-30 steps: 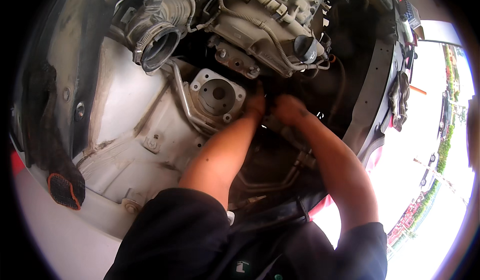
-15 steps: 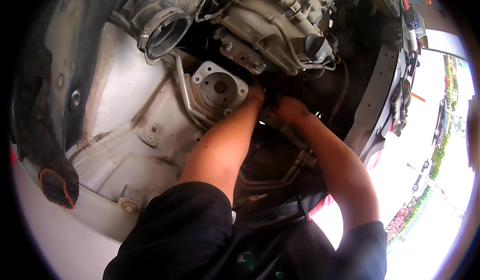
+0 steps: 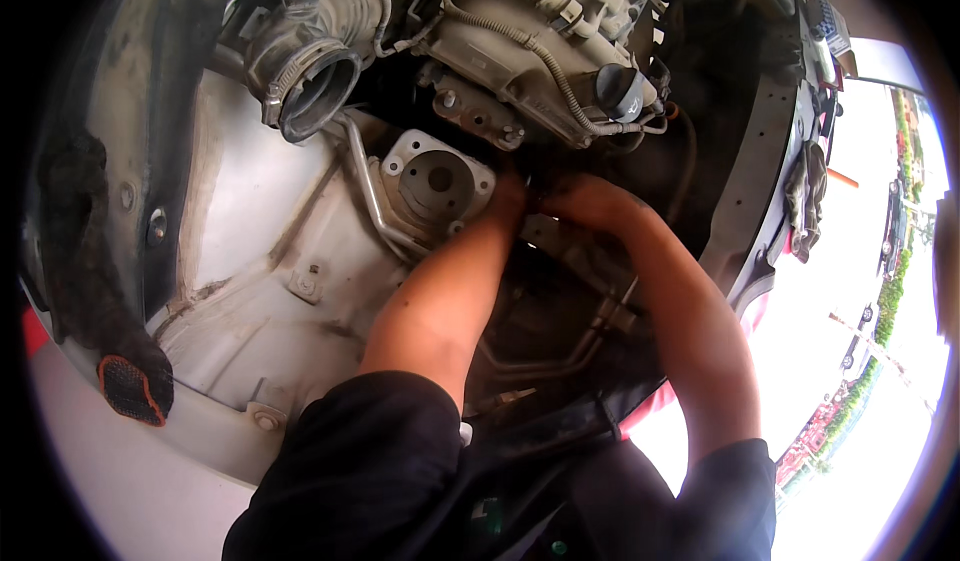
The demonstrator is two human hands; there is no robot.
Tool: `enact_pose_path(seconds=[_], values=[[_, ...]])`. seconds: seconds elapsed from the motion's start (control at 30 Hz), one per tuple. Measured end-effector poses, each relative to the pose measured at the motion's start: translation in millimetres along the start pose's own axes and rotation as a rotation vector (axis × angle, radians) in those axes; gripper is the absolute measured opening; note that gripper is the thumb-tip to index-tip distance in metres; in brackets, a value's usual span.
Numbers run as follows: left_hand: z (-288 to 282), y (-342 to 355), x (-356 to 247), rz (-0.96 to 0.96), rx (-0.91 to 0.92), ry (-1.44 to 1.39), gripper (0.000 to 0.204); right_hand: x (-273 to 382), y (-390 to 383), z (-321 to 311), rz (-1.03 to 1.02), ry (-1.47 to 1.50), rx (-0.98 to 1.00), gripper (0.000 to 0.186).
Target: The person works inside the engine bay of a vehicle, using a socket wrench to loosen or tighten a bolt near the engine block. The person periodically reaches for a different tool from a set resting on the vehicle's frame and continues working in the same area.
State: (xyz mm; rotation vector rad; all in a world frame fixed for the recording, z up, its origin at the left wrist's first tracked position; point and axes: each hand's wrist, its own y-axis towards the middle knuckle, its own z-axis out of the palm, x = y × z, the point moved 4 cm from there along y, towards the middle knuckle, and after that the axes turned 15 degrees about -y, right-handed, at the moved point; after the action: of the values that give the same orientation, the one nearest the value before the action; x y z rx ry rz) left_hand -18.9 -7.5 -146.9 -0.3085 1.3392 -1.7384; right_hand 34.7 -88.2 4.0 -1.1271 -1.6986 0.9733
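I reach both arms into an engine bay. My left hand (image 3: 508,191) is in shadow beside a silver mounting plate (image 3: 478,182) with a round recess and bolt holes, its fingers mostly hidden under the engine (image 3: 520,51). Just right of it my right hand (image 3: 582,198) is curled, fingers bent toward the left hand at a dark spot; what it holds I cannot make out. Above them is a metal bracket with bolts (image 3: 470,116), and a bent metal pipe (image 3: 365,191) runs left of the plate.
An open rubber intake hose (image 3: 310,91) is at upper left. Pale inner body panel (image 3: 245,171) fills the left, with a dark mesh-lined sleeve (image 3: 135,381) hanging there. A dark rag (image 3: 805,201) lies on the right edge, beside bright outdoors.
My right hand has moved slightly up, its wrist higher and more bent, with the forearm shifted right. My left arm stays nearly in place.
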Motion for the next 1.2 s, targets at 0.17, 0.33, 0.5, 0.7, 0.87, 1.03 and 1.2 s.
enact_pose_path(seconds=[0.17,0.33,0.5,0.7,0.87,1.03,1.2], values=[[-22,52,21,0.116,-0.024,0.16,0.07,-19,18,7,-0.026,-0.293,-0.24,0.048],[-15,53,27,0.12,-0.041,0.239,0.072,-13,13,8,-0.059,0.172,-0.089,0.055],[-20,60,27,0.146,-0.064,0.299,0.074,-30,17,15,-0.08,-0.418,-0.205,0.045],[-25,58,34,0.122,-0.088,0.326,0.077,27,17,25,0.043,-0.597,-0.348,0.026],[-36,67,33,0.127,-0.099,0.353,0.079,11,33,52,0.118,-0.546,-0.339,0.024],[-25,55,31,0.056,-0.039,0.168,0.082,1,29,57,0.131,-0.452,-0.361,0.022],[-3,31,10,0.272,-0.196,0.548,0.069,-11,26,50,0.09,-0.434,-0.283,0.024]])
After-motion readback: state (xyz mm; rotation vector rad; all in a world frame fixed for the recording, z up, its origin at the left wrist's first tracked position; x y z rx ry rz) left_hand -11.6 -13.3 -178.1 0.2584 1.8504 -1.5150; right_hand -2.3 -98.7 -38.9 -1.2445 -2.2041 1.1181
